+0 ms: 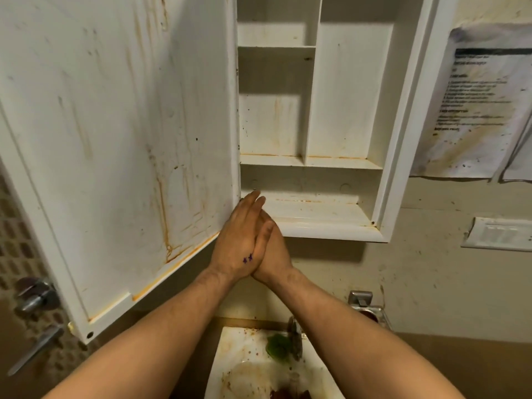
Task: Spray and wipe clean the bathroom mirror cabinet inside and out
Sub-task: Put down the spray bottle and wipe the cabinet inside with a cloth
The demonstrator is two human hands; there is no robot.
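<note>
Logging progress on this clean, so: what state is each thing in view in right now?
Cabinet door: swung open, inner face streaked with rust-coloured stains.
Cabinet interior: exposed, shelves and back stained.
Left hand: fingers straight, palm pressed against the right, holding nothing.
Right hand: the same, against the left.
Sink: dirty, brown-spattered.
Wall notice: stained, wrinkled.

A stained sink (230,355) sits below, a printed notice (475,105) and switch plate (501,234) on the wall
</note>
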